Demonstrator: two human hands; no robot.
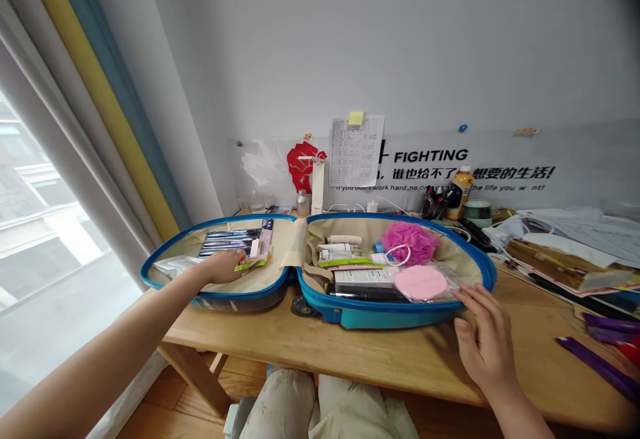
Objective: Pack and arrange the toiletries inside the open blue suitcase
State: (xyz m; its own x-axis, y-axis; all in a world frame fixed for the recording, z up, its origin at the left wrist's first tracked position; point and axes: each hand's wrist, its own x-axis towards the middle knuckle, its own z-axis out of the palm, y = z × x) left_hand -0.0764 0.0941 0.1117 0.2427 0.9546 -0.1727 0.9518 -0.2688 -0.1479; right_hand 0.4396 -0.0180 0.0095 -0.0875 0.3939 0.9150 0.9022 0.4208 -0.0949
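A blue-rimmed suitcase [370, 314] lies open on the wooden table, its two beige-lined halves spread side by side. My left hand [226, 268] is inside the left half, fingers closed at one end of a slim green packet [251, 265]. Just behind it are a row of dark, shiny wrapped sticks [227, 240] and a small white piece [255, 248]. In the right half lie a pink bath puff [411, 242], a pink oval sponge in clear wrap [421, 282], white tubes [336, 251] and a black box [370, 292]. My right hand [485, 339] is open, fingertips at the right half's front rim.
Papers [575, 232] and a gold-coloured pouch [550, 262] crowd the table's right side. Along the wall stand a yellow bottle [460, 192], a green jar [478, 211] and a small metallic bottle [302, 202]. Purple strips [597, 362] lie at far right. A curtain [95, 92] hangs left.
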